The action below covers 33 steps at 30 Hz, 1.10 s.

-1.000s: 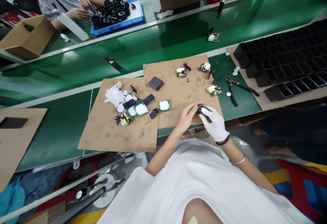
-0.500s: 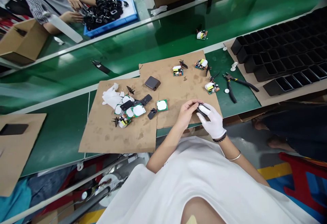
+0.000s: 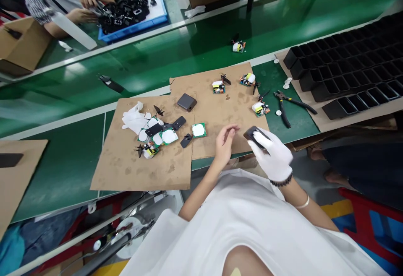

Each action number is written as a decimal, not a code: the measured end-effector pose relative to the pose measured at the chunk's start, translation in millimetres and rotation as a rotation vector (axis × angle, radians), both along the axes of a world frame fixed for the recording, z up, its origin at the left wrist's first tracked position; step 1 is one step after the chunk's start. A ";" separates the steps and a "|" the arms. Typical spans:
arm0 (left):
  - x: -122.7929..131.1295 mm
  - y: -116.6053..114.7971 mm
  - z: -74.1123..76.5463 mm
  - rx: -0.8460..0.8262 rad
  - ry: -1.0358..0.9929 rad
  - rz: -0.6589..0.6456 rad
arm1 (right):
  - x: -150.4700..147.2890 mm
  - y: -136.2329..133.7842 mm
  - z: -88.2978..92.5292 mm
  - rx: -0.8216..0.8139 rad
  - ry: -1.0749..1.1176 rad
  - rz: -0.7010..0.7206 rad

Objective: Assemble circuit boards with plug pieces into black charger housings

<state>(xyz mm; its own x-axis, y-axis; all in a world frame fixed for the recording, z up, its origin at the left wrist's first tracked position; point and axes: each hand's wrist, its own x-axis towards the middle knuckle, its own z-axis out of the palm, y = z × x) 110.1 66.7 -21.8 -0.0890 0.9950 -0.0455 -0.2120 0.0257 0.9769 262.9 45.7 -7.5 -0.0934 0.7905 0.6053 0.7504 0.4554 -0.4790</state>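
Observation:
My right hand (image 3: 273,154), in a white glove, grips a small black plastic case (image 3: 251,133) at the front edge of the cardboard. Bare and with its fingers loosely curved, my left hand (image 3: 225,145) is apart from the case and holds nothing that I can see. To its left a green circuit board (image 3: 199,130) with a white pad lies on the cardboard (image 3: 170,167), beside a small black part (image 3: 186,140). Farther back sits a closed dark case (image 3: 187,102). Boards with yellow and white components (image 3: 260,108) lie beyond my right hand.
Black-handled cutting pliers (image 3: 285,108) lie at the right, near rows of black open boxes (image 3: 341,107). A pile of boards and a crumpled white glove (image 3: 134,116) occupies the left cardboard. Across the green belt (image 3: 151,58), a person's hands work at a blue tray (image 3: 132,32).
My hands have separated. The right one has moved right with the black case, and the left one has let go of it. Parts on the belt have shifted left.

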 end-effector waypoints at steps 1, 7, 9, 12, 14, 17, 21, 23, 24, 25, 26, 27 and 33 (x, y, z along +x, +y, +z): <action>-3.7 -3.6 -1.2 -0.008 0.004 0.032 | -0.2 -1.4 -1.6 -0.026 0.016 -0.020; -17.9 -14.0 -2.7 0.023 0.069 0.067 | -8.0 9.0 -38.1 -0.147 0.169 0.003; -17.2 -15.1 -2.0 0.049 0.108 0.052 | -10.4 10.5 -38.6 -0.229 0.315 0.005; -16.0 -20.8 -2.7 0.085 0.159 0.029 | -11.7 8.6 -22.4 -0.414 0.798 -0.058; -17.1 -26.8 -4.7 0.095 0.176 0.035 | -9.8 7.9 -6.3 -0.618 1.236 -0.064; -20.1 -34.2 -7.9 0.096 0.182 0.065 | -4.0 10.2 15.9 -0.955 1.655 0.161; -21.6 -35.0 -8.9 0.088 0.171 0.072 | -1.2 12.5 34.3 -1.062 1.644 0.455; -21.1 -33.6 -8.4 0.084 0.181 0.048 | -3.0 10.6 39.7 -1.024 1.578 0.469; -20.8 -33.1 -8.2 0.083 0.189 0.037 | -4.1 9.1 42.0 -1.005 1.544 0.464; -20.6 -32.8 -8.0 0.081 0.196 0.029 | -5.1 7.5 44.0 -0.991 1.513 0.462; -20.5 -32.7 -8.0 0.080 0.200 0.025 | -6.0 5.8 45.9 -0.982 1.488 0.465; -20.5 -32.8 -8.0 0.080 0.199 0.025 | -6.8 4.1 47.7 -0.979 1.473 0.473; -19.9 -33.3 -7.5 0.077 0.185 0.014 | -17.4 -5.3 56.4 -0.925 1.468 0.365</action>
<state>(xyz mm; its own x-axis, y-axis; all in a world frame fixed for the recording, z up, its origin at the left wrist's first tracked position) 90.1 33.4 -29.3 -0.1022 0.9936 0.0487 -0.0288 -0.0519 0.9982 245.5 40.4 48.9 -0.1685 0.9548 -0.2449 -0.5600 -0.2972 -0.7733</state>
